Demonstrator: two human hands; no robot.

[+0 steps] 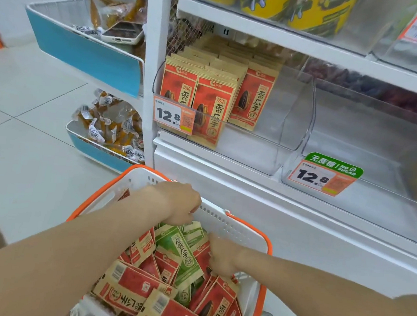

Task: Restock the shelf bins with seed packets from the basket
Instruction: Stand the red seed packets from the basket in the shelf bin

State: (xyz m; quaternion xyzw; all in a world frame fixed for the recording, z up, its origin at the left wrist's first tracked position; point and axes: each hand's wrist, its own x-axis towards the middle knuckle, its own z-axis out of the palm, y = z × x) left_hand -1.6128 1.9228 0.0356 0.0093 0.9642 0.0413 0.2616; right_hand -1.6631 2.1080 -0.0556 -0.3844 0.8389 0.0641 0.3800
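Observation:
A white basket with an orange rim point(232, 224) sits low in front of me, full of red seed packets point(129, 288) and a few green seed packets point(182, 250). My left hand point(181, 203) reaches into the basket's far side, fingers curled down onto a green packet's top edge. Pressed down among the packets at the right side is my right hand point(222, 258), fingers closed on a red packet. On the shelf above, a clear bin point(287, 129) holds upright rows of red packets point(211, 108) on its left. The clear bin to the right point(352, 154), tagged no sugar, looks bare.
Price tags reading 12.8 point(173, 116) hang on the bin fronts. Left of the white shelf post point(151, 78), blue-fronted racks point(86, 51) hold wrapped snacks and a phone point(123, 32). Yellow tubs point(289, 4) stand on the upper shelf. Tiled floor point(29, 143) lies at left.

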